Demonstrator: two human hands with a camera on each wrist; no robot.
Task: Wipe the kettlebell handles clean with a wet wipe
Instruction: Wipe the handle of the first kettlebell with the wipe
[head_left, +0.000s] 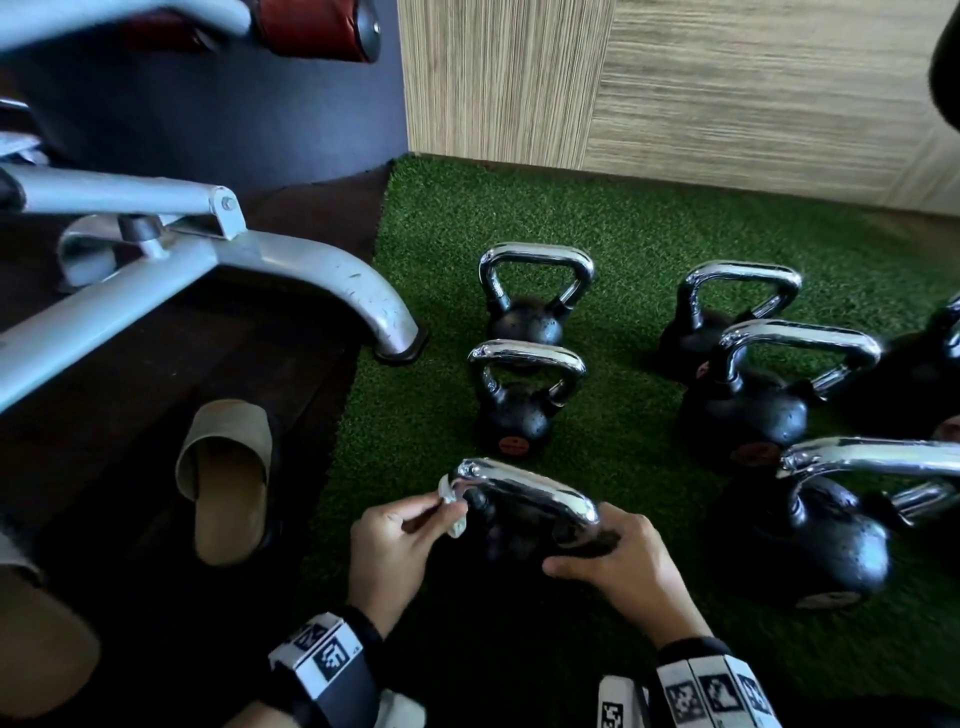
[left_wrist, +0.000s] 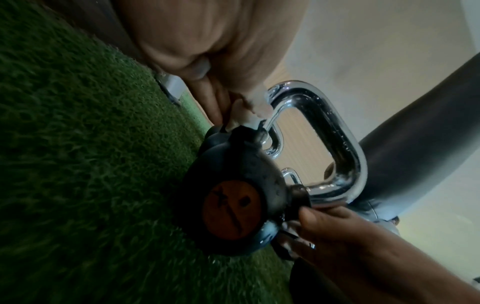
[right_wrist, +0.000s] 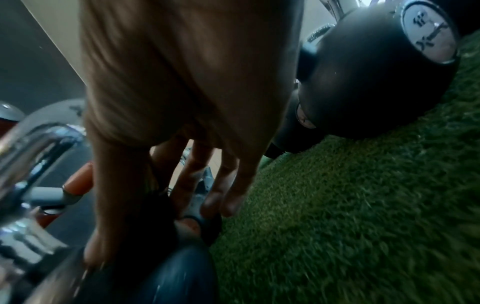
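The nearest black kettlebell stands on the green turf, its chrome handle tilted toward me. My left hand pinches a crumpled white wet wipe against the left leg of the handle, where it meets the body. In the left wrist view the wipe wraps the handle just above the kettlebell with its orange disc. My right hand grips the right side of the kettlebell, thumb in front, fingers behind. In the right wrist view its fingers lie on the dark body.
Several more chrome-handled kettlebells stand on the turf: two small ones beyond, larger ones to the right. A grey bench frame foot and a beige slipper are at the left. A wood-look wall closes the back.
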